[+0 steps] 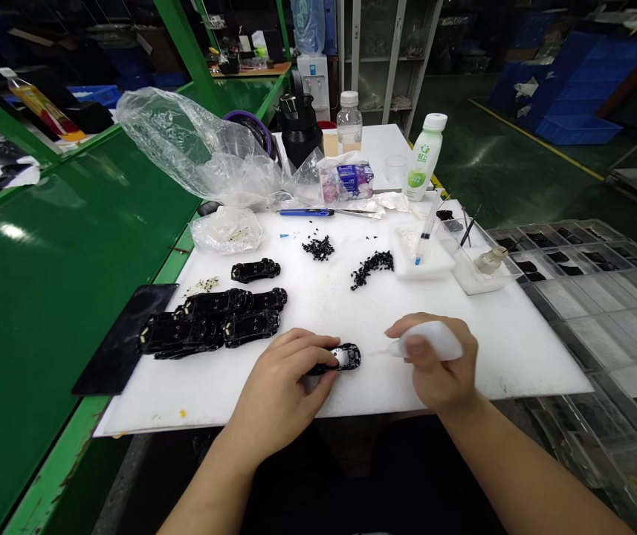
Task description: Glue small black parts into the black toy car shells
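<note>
L hand (290,379) grips car (350,357) against board (519,364), prob. to steady it. R hand (445,364) grips bottle (439,340), nozzle (392,349) twd car, not touching. Car pile (201,333) L of L grip, prob. for easy reach.

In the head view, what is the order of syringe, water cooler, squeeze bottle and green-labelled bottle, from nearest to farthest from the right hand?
1. Squeeze bottle, in the right hand.
2. Syringe, ahead.
3. Green-labelled bottle, beyond the syringe.
4. Water cooler, far back, left.
</note>
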A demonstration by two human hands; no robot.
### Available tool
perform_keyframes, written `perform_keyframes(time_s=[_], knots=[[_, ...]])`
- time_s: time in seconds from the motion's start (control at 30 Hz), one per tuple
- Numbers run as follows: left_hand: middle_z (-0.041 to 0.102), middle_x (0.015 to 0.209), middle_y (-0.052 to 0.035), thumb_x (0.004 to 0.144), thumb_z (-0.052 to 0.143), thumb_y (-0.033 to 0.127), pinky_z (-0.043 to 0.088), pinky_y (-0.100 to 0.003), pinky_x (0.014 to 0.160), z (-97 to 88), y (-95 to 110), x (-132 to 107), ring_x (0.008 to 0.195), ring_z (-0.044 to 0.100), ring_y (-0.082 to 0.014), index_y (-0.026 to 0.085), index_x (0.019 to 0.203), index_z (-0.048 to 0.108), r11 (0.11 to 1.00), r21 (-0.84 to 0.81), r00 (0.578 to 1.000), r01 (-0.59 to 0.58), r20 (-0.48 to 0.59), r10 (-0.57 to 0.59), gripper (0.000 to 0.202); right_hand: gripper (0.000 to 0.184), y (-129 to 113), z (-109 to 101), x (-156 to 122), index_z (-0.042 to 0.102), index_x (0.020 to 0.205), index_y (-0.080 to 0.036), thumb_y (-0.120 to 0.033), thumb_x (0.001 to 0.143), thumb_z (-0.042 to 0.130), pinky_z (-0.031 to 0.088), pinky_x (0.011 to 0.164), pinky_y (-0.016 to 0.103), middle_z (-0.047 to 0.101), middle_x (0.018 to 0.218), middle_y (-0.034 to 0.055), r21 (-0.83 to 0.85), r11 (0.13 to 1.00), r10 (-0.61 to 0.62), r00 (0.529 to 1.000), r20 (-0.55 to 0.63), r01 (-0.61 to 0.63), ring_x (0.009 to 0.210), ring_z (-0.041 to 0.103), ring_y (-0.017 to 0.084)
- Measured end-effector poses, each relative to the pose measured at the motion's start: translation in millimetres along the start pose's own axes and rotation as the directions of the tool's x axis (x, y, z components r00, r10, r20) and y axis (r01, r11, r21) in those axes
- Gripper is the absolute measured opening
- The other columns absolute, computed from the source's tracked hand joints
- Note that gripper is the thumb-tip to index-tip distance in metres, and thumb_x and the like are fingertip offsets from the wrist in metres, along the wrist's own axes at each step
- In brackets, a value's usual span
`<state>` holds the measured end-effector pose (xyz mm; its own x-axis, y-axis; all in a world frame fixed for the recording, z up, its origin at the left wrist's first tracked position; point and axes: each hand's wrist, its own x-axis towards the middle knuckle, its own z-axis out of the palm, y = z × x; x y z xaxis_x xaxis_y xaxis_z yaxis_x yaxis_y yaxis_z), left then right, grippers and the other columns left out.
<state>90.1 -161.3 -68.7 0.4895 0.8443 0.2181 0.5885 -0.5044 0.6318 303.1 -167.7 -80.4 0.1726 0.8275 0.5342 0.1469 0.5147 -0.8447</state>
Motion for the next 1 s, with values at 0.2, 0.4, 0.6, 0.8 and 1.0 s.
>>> perform_keyframes(time_s=[0.2, 0.4, 0.6, 0.8, 1.0], knots=[[0.068, 0.111, -0.0064, 0.087, 0.056, 0.015, 0.051, -0.038, 0.089, -8.5, 4.3, -1.7, 0.103, 0.061, -0.0221, 0.023, 0.087, 0.067, 0.999, -0.025, 0.997, -0.033, -0.075, 0.031, 0.014, 0.03, -11.8, -30.4, 19.2, 0.07, 0.11, -0.021, -0.037, 0.084, 0.07, 0.055, 0.062, 0.031, 0.073, 0.086, 0.0058, 0.14, 0.954, 0.293, 0.927, -0.233, -0.267, 0.074, 0.068, 0.02], [0.07, 0.092, -0.0056, 0.09, 0.052, 0.025, 0.054, -0.034, 0.069, -12.0, 14.9, 48.0, 0.084, 0.065, -0.0232, 0.022, 0.089, 0.069, 0.959, 0.262, 0.994, 0.107, -0.058, -0.095, 0.017, 0.039, -19.2, -68.1, 34.7, 0.069, 0.114, -0.025, -0.042, 0.079, 0.073, 0.052, 0.089, 0.039, 0.07, 0.114, 0.0059, -0.268, 0.898, 0.328, 0.937, -0.117, -0.348, 0.104, 0.064, 0.025], [0.07, 0.094, -0.0077, 0.085, 0.05, 0.017, 0.052, -0.033, 0.074, 9.7, 5.5, 106.2, 0.082, 0.066, -0.023, 0.018, 0.093, 0.073, 0.884, 0.445, 0.986, 0.145, 0.01, -0.167, 0.024, 0.023, -6.9, -50.2, 26.2, 0.067, 0.105, -0.021, -0.028, 0.083, 0.064, 0.052, 0.078, 0.039, 0.071, 0.098, 0.005, -0.505, 0.81, 0.343, 0.939, -0.006, -0.299, 0.088, 0.065, 0.023], [0.068, 0.094, -0.0053, 0.088, 0.047, 0.018, 0.051, -0.031, 0.072, 14.9, -3.3, 106.0, 0.078, 0.066, -0.0197, 0.021, 0.087, 0.071, 0.857, 0.509, 0.994, 0.082, 0.024, -0.109, 0.024, 0.039, 3.3, -41.0, 8.4, 0.057, 0.117, -0.019, -0.023, 0.08, 0.066, 0.051, 0.086, 0.043, 0.063, 0.11, 0.0088, -0.514, 0.829, 0.232, 0.972, -0.041, -0.219, 0.1, 0.06, 0.026], [0.069, 0.092, -0.0063, 0.091, 0.044, 0.017, 0.049, -0.032, 0.073, 1.8, -2.6, 96.6, 0.086, 0.065, -0.0227, 0.02, 0.09, 0.068, 0.821, 0.562, 0.986, -0.104, 0.168, 0.01, 0.024, 0.02, -13.0, -45.1, -18.5, 0.058, 0.105, -0.019, -0.013, 0.086, 0.058, 0.05, 0.077, 0.037, 0.053, 0.095, 0.0071, -0.477, 0.863, -0.245, 0.963, -0.111, 0.165, 0.091, 0.055, 0.021]])
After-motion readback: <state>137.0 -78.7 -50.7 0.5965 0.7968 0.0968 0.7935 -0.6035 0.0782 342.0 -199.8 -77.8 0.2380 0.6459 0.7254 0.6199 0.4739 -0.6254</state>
